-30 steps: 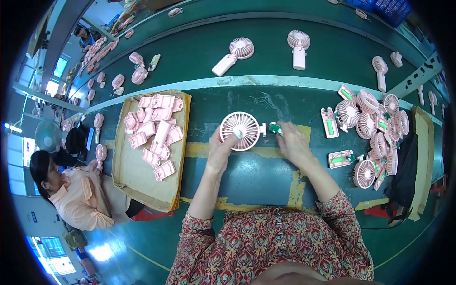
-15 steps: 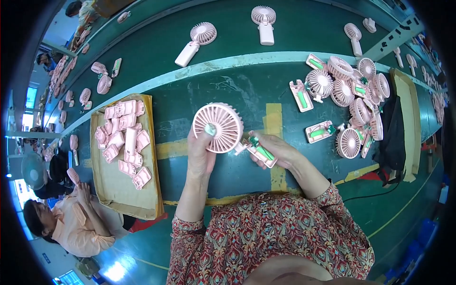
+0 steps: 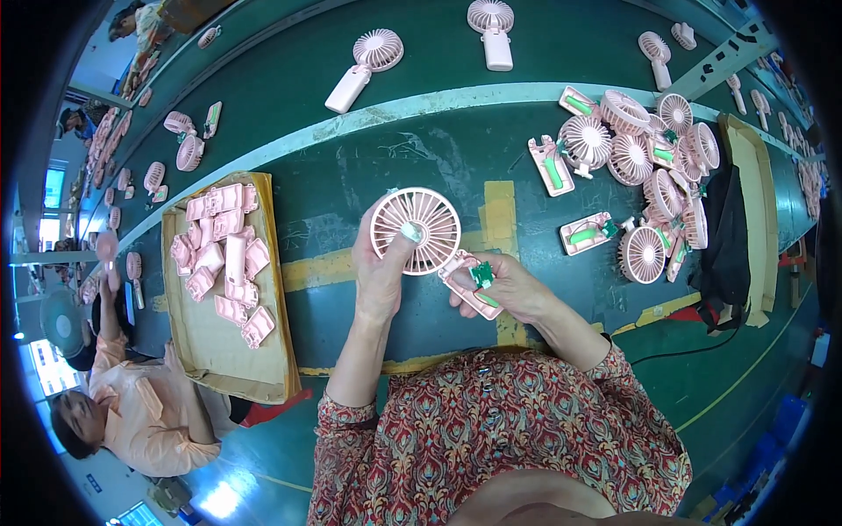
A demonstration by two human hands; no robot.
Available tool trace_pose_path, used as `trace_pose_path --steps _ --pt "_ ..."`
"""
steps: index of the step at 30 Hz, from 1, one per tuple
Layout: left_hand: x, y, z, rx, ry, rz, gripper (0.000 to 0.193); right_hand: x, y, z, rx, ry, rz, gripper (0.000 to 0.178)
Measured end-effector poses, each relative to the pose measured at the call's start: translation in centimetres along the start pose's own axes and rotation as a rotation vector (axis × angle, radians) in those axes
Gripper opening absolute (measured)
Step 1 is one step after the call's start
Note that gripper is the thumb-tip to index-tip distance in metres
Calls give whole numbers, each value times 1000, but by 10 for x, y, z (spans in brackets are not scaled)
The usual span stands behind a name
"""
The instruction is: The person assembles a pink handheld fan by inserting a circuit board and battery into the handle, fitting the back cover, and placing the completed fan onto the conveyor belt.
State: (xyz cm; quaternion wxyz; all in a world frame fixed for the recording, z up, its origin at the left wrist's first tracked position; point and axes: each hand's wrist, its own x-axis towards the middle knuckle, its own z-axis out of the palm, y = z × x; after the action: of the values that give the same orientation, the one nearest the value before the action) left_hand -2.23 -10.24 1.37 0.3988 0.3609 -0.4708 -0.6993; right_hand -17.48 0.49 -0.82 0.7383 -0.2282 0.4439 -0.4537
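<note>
My left hand (image 3: pixel 379 272) is closed around the round pink head of a handheld fan (image 3: pixel 425 219), its thumb on the pale disc at the centre of the grille. Closed on the pink handle half (image 3: pixel 461 279) is my right hand (image 3: pixel 513 287). In that shell a green circuit board (image 3: pixel 481 274) shows by my thumb, and a green battery (image 3: pixel 488 300) lies partly under my fingers. Fan head and handle half meet at the neck; whether they are fully joined I cannot tell.
On the left stands a cardboard tray (image 3: pixel 285 351) of pink handle covers (image 3: pixel 235 254). Several opened fans (image 3: pixel 630 158) are heaped at the right, beside a black cloth (image 3: pixel 724 245). Complete fans (image 3: pixel 377 51) lie beyond the pale rail (image 3: pixel 395 116). A co-worker (image 3: pixel 149 421) sits at lower left.
The fan head has shifted slightly right, closer to the handle half. The handle half has tilted and now meets the neck. At left, the co-worker's arm has reached up with a fan.
</note>
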Motion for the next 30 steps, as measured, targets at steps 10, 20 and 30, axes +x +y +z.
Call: trace_pose_path --steps 10,20,30 --pt "2 -3 0 1 -52 -58 49 -2 2 6 -47 11 -103 23" --pt "-6 -3 10 964 4 642 40 5 1 2 -251 273 -109 21" --pt "-26 -21 37 1060 -165 269 26 12 17 -1 -460 353 -191 11"
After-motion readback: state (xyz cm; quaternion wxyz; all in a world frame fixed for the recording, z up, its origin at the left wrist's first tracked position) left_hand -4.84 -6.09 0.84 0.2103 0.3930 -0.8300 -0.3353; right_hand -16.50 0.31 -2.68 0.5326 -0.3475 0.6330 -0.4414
